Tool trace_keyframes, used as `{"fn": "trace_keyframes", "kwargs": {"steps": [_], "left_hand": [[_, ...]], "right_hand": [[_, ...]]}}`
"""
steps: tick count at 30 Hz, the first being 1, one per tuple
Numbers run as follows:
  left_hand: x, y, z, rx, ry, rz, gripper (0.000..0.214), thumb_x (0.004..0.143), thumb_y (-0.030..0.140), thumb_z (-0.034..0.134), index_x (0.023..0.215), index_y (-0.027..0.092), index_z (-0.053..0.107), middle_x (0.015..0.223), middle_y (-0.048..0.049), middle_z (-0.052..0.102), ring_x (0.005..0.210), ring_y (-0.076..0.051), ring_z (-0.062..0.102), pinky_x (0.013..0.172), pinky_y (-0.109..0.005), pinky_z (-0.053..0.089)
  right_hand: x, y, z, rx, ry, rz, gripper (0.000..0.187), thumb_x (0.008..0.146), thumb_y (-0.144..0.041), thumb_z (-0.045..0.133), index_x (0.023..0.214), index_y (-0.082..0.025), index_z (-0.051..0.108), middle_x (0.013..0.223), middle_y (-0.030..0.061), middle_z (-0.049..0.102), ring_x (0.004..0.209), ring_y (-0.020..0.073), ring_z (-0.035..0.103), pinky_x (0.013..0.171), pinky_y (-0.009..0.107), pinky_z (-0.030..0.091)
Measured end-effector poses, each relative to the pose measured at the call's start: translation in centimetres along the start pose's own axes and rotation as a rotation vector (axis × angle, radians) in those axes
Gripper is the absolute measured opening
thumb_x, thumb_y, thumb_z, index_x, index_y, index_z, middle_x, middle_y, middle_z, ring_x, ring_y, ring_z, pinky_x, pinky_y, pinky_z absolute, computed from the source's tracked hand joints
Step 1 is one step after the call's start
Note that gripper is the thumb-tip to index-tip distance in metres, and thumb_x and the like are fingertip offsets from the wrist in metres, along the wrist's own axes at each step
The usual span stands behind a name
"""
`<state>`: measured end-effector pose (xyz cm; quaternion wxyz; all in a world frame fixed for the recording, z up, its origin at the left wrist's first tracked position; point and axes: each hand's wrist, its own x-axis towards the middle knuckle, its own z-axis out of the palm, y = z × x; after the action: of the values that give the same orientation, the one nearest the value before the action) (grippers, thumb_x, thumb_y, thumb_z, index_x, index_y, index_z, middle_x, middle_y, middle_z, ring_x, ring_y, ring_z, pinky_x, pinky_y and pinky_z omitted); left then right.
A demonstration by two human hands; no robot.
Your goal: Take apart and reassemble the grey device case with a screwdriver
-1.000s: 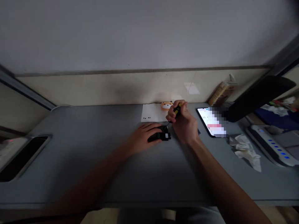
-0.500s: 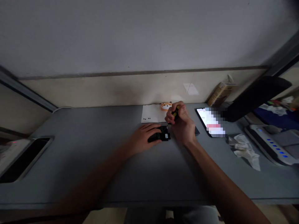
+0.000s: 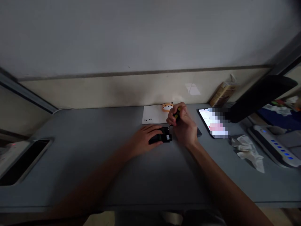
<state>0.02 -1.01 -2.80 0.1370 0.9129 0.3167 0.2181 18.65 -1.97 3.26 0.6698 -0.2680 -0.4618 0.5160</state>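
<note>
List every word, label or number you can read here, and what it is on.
None readable.
Lit black phone screen: pixelated, unreadable.
White label on the small black device under the left hand: too small.
Yellow-black screwdriver in right hand: unreadable.
Tan carton: print blurred.
White paper sheet: black specks only, no letters.

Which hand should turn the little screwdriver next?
Probably the right: the right hand grips the screwdriver, tip at the black device, while the left hand holds that device.

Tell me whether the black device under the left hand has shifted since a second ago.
No. The black device stays just in front of the white paper's near edge.
</note>
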Motion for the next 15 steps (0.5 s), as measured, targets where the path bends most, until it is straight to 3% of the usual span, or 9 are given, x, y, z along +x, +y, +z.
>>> {"fn": "trace_keyframes", "kwargs": {"steps": [9,15], "left_hand": [[0.07,0.23,-0.11,-0.005,0.014,0.003,0.025,0.098,0.04,0.063,0.119,0.026,0.066,0.141,-0.0066,0.065,0.132,-0.026,0.059,0.112,-0.046,0.047],[0.02,0.72,-0.19,-0.007,0.133,-0.017,0.021,0.098,0.034,0.063,0.116,0.024,0.065,0.136,-0.0085,0.066,0.13,-0.025,0.059,0.11,-0.045,0.049]], "right_hand": [[-0.09,0.08,0.18,0.071,0.008,0.012,0.041,0.087,-0.061,0.067,0.075,-0.025,0.052,0.076,-0.0014,0.041,0.059,0.0118,0.034,0.051,0.028,0.037],[0.05,-0.31,-0.01,0.275,0.048,0.081,0.037,0.093,-0.055,0.063,0.075,-0.025,0.052,0.066,-0.0039,0.035,0.054,0.0109,0.034,0.053,0.026,0.041]]}}
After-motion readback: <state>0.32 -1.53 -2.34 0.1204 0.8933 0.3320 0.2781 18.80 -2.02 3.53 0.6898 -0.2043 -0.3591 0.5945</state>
